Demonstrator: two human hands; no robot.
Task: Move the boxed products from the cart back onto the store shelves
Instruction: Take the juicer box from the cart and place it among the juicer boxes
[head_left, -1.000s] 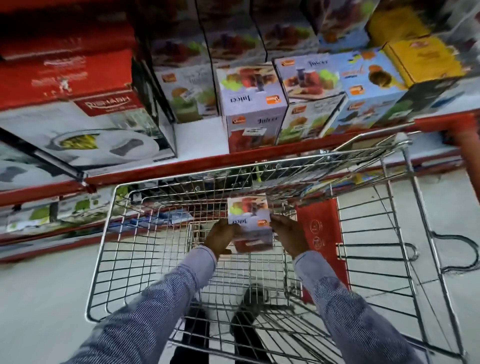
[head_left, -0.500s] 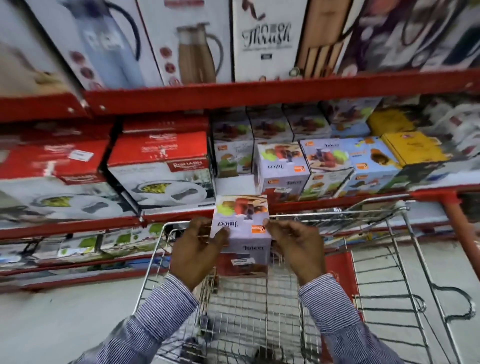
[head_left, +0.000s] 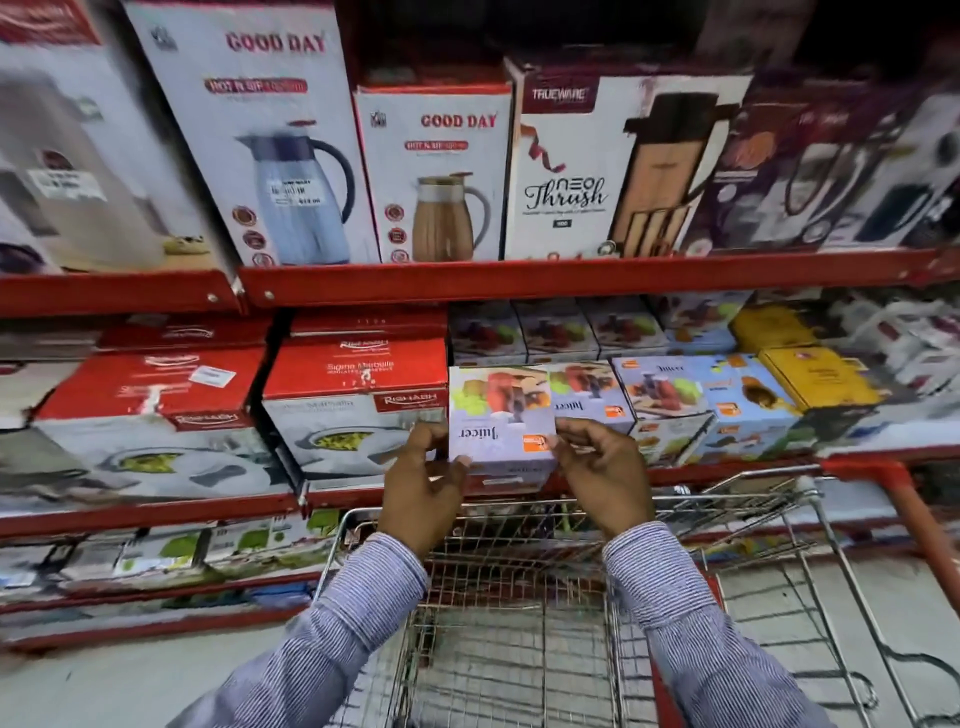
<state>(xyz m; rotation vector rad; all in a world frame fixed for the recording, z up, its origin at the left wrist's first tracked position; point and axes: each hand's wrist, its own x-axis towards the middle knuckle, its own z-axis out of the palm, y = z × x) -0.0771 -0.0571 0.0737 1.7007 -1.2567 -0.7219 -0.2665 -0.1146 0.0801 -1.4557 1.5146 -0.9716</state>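
Both hands, left hand (head_left: 423, 480) and right hand (head_left: 602, 475), fingers clamped on the juicer box (head_left: 500, 423), held above the cart (head_left: 519, 613) at the shelf (head_left: 571, 283) gap. Best slid in level, flush beside the matching boxes (head_left: 592, 395), label outward.

Red metal shelving (head_left: 571, 283) fills the wall ahead in stacked tiers, its top recess dark. Jug cartons (head_left: 270, 156) crowd the upper tier, red-lidded casserole boxes (head_left: 358, 405) the middle one. Below lies pale tiled floor (head_left: 883, 613).
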